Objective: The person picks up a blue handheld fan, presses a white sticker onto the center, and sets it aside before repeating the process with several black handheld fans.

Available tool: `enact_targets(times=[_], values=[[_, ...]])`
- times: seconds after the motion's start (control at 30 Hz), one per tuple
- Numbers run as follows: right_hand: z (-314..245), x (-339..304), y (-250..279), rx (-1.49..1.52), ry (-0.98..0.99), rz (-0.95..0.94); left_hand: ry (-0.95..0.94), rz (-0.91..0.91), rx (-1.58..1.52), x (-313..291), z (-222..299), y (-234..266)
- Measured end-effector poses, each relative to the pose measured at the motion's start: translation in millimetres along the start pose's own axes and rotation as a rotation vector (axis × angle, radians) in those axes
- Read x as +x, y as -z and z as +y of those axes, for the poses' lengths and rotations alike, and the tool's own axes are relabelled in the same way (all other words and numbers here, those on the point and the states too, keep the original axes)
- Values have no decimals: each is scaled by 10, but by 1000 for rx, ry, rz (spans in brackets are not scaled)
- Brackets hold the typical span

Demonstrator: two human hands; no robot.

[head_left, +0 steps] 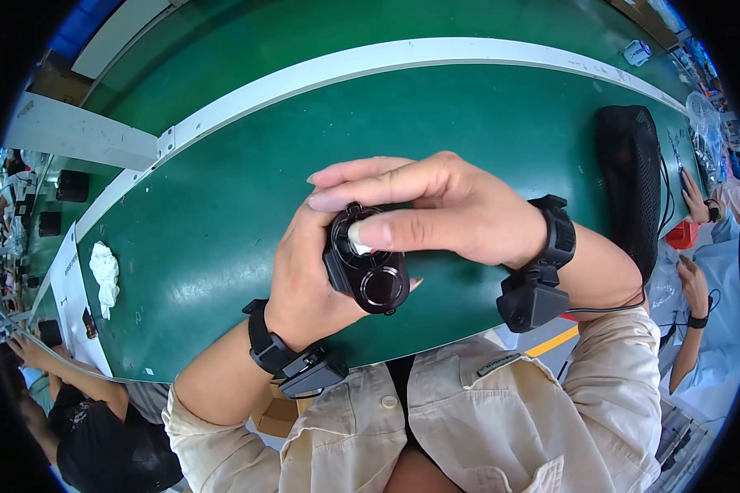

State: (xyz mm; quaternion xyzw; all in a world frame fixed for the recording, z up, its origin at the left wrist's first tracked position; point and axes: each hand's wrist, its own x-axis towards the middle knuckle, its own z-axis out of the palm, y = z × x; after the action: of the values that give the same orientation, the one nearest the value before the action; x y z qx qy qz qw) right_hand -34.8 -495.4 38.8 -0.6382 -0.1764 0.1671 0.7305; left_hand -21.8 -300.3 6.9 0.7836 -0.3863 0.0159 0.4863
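Your left hand is gripping the black two-ringed housing, which could be slipping if your half-curled right hand, its hold on the white scrap unclear, is thumbing too hard, while a green tabletop is lying beneath, a white rail is bordering it, and a blue-clad co-worker is occupying your right.

Handheld device, between the fingers: dark, plastic-looking housing, smooth, glossy; round cap equally shiny.
Table, beneath the fingers: smooth green surface, semi-gloss.
Rail, beyond the fingers: white-painted, metal-looking, scuffed.
Wipe, well left of the fingers: matt, crumpled; paper or cloth, indeterminate.
Bag, right of the fingers: black mesh cloth, matt.
Shirt, nearside of the fingers: beige cloth, matt, creased.
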Motion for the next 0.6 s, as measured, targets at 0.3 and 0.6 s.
enact_targets(times=[0.3,0.6], values=[[-12,-10,8,103,-48,-56,-28,-32,-23,-20,-7,-8],[69,30,23,105,-12,-71,-57,-29,-4,-11,-24,11]])
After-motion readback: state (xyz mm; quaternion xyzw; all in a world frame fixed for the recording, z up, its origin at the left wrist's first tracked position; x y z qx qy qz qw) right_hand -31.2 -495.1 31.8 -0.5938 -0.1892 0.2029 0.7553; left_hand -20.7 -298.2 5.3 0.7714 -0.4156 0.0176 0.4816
